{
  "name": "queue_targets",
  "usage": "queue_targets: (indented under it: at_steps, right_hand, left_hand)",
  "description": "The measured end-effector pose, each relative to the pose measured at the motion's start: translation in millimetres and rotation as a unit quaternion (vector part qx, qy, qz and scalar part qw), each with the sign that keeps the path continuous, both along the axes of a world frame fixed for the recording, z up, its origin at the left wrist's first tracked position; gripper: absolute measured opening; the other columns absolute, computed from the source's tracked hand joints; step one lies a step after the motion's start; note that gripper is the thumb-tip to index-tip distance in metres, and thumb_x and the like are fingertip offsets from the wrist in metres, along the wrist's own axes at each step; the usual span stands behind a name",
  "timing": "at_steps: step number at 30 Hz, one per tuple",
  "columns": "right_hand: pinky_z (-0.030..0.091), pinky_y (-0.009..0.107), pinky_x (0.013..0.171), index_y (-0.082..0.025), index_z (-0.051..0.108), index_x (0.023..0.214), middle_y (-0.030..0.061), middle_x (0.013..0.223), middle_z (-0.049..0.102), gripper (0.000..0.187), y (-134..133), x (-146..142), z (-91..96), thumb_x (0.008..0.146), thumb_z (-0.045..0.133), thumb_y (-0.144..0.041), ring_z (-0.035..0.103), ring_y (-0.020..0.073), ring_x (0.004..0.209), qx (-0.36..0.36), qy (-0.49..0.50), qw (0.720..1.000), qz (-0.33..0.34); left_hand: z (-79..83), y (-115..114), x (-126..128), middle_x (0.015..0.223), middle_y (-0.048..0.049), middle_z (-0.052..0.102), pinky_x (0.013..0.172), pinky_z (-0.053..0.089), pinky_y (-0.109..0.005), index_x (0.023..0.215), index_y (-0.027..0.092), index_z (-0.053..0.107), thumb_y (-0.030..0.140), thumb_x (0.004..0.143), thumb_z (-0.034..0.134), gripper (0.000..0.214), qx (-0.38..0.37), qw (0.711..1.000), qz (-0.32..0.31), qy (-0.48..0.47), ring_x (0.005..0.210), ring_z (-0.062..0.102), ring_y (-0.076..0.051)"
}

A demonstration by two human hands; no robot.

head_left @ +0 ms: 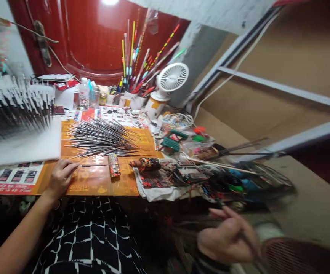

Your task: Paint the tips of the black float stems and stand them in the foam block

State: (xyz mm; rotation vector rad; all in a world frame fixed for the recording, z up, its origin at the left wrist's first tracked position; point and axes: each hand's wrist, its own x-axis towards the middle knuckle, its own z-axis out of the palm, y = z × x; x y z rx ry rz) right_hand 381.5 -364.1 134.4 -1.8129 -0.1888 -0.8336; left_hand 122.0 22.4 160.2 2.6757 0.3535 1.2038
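Hands, what are they doing?

My left hand (60, 179) rests on the orange mat (110, 184) near the surface's edge, fingers closed on the end of a slim float (104, 165) that runs right toward a painted bottle (144, 164). My right hand (228, 239) is up close to me, fingers narrow, too blurred to tell what they hold.

How will that float handle?

Light and stiff, I'd judge, but thin enough to snap. Best taken gently by its end, between fingertips.
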Motion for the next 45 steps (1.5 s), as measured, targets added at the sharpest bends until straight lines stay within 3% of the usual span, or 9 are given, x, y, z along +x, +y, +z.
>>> queue_targets:
  at_steps: [2,4,6,8,11,14,45]
  right_hand:
    - [0.059,0.05,0.082,-0.027,0.072,0.113,0.0069,0.086,0.071,0.027,33,-37,-15.0,0.098,0.048,-0.03,0.068,0.0267,0.079,-0.062,-0.089,0.985,0.131]
    - [0.061,0.046,0.075,-0.033,0.067,0.123,0.0042,0.093,0.074,0.034,69,-68,-26.5,0.095,0.054,-0.02,0.071,0.0264,0.083,-0.101,-0.16,0.935,0.299]
    - [0.063,0.044,0.076,-0.03,0.06,0.134,0.0045,0.1,0.075,0.047,103,-89,-34.3,0.093,0.055,-0.01,0.073,0.0244,0.089,-0.107,-0.188,0.898,0.383]
    - [0.064,0.042,0.077,-0.026,0.055,0.142,0.007,0.105,0.075,0.053,131,-101,-39.6,0.093,0.054,-0.007,0.073,0.0235,0.093,-0.111,-0.205,0.875,0.425]
    - [0.065,0.041,0.08,-0.023,0.05,0.147,0.0099,0.108,0.074,0.057,154,-107,-44.8,0.093,0.053,-0.005,0.072,0.0229,0.097,-0.108,-0.216,0.87,0.43]
    - [0.064,0.04,0.083,-0.023,0.048,0.149,0.0113,0.112,0.073,0.059,162,-109,-47.1,0.093,0.053,-0.003,0.071,0.0229,0.101,-0.111,-0.209,0.874,0.425]
    - [0.063,0.041,0.089,-0.024,0.045,0.152,0.012,0.122,0.071,0.058,165,-117,-45.3,0.097,0.053,-0.008,0.071,0.0249,0.107,-0.134,-0.172,0.889,0.403]
  left_hand:
    - [-0.9,-2,-1,0.093,-0.0055,0.066,0.082,0.051,-0.031,0.109,0.021,0.072,0.021,0.1,0.053,0.021,-0.007,1.0,0.005,0.002,0.087,0.06,-0.018]
    - [-2.2,-2,-2,0.093,-0.0055,0.066,0.081,0.051,-0.031,0.108,0.021,0.072,0.021,0.1,0.053,0.021,-0.013,1.0,0.007,0.004,0.087,0.06,-0.018]
    - [-3.3,-1,-2,0.092,-0.0055,0.066,0.08,0.051,-0.031,0.107,0.021,0.073,0.022,0.1,0.053,0.021,-0.02,1.0,0.007,0.007,0.087,0.06,-0.018]
    - [-4.0,0,-2,0.092,-0.0053,0.066,0.081,0.051,-0.031,0.107,0.022,0.073,0.022,0.101,0.052,0.021,-0.024,1.0,0.007,0.01,0.087,0.06,-0.017]
    - [-3.9,0,-1,0.091,-0.005,0.066,0.08,0.051,-0.031,0.106,0.021,0.072,0.021,0.101,0.052,0.021,-0.018,1.0,0.005,0.011,0.086,0.06,-0.017]
    - [-3.5,-1,0,0.091,-0.0049,0.066,0.08,0.051,-0.03,0.105,0.021,0.072,0.02,0.101,0.052,0.021,-0.011,1.0,0.0,0.009,0.086,0.06,-0.017]
    - [-7.0,0,0,0.092,-0.0048,0.066,0.08,0.051,-0.033,0.105,0.022,0.072,0.02,0.1,0.052,0.021,-0.036,0.999,0.002,0.025,0.087,0.06,-0.018]
